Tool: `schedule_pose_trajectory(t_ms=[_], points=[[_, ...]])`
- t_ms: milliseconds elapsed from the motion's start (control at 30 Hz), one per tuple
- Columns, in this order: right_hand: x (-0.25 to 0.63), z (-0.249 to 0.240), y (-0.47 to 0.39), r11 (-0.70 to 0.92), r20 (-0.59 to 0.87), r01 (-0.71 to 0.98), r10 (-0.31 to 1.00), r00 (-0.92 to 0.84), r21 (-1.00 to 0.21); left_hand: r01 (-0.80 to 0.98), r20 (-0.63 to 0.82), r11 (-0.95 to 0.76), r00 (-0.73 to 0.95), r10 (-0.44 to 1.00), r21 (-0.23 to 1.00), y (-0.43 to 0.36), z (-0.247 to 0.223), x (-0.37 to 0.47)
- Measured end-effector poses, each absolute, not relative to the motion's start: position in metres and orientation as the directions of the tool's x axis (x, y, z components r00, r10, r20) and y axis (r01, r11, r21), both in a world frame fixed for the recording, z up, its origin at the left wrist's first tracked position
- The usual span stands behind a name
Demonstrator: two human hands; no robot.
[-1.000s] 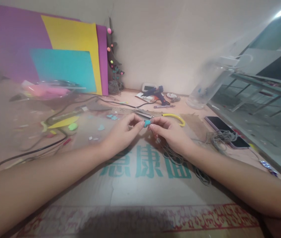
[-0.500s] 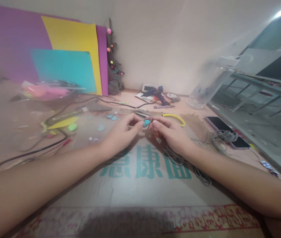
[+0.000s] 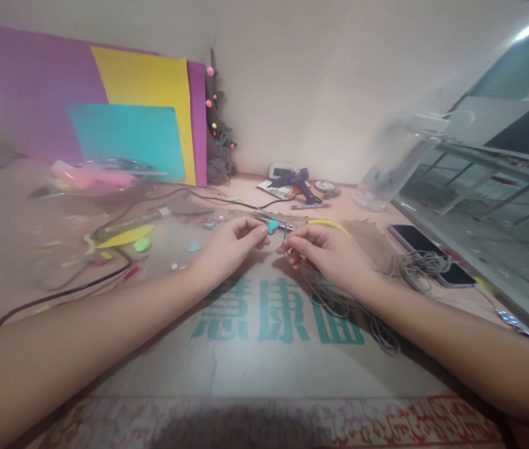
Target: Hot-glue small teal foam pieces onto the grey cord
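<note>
Between the thumb and forefinger of my left hand [image 3: 238, 244] is a small teal foam piece [image 3: 272, 227]. My right hand [image 3: 324, 252], a little apart from it, pinches a thin grey cord [image 3: 327, 299]. Loose loops of that cord trail under the right wrist onto the printed board. Just behind my fingers lie scissors [image 3: 291, 226] with a yellow handle, partly covered by the right hand. More teal scraps [image 3: 194, 246] lie to the left of my left hand.
A glue gun [image 3: 299, 182] rests at the back near the wall. To the right are a clear plastic jug [image 3: 383, 171], a phone [image 3: 414, 240] and a tangle of grey cord [image 3: 420, 265]. Coloured foam sheets [image 3: 128, 140] lean at back left; a black cable [image 3: 63, 293] crosses the left side.
My hands have drawn apart; the teal piece stays in my left fingers, clear of the right. The view has shifted slightly, so the scene sits a little lower.
</note>
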State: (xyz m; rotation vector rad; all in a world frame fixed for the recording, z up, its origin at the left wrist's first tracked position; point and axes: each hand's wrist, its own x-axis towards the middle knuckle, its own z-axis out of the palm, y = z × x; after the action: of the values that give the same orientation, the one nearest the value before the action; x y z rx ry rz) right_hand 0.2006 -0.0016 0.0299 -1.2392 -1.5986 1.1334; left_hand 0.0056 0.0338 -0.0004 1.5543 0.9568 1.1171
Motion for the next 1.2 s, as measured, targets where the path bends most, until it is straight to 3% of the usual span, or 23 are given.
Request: schedule_pose_trajectory(t_ms=[167,367,800,1200], points=[[0.194,0.021,-0.002,0.043,0.011,0.163,0.981,-0.193,-0.986,0.004,0.189,-0.200,0.309,0.932,0.980,0.032,-0.001,0.006],[0.191,0.017,-0.001,0.028,0.018,0.056,0.985,-0.174,-0.998,0.062,0.193,-0.219,0.282,0.940,0.974,0.030,0.002,0.006],[0.195,0.007,0.006,0.014,0.025,-0.066,0.985,-0.170,-0.998,0.140,0.193,-0.267,0.396,0.898,0.954,0.020,0.005,0.013],[0.194,0.018,-0.003,0.139,0.117,0.113,0.977,-0.179,-0.984,0.232,0.189,-0.303,0.411,0.892,0.924,0.018,0.000,0.011]])
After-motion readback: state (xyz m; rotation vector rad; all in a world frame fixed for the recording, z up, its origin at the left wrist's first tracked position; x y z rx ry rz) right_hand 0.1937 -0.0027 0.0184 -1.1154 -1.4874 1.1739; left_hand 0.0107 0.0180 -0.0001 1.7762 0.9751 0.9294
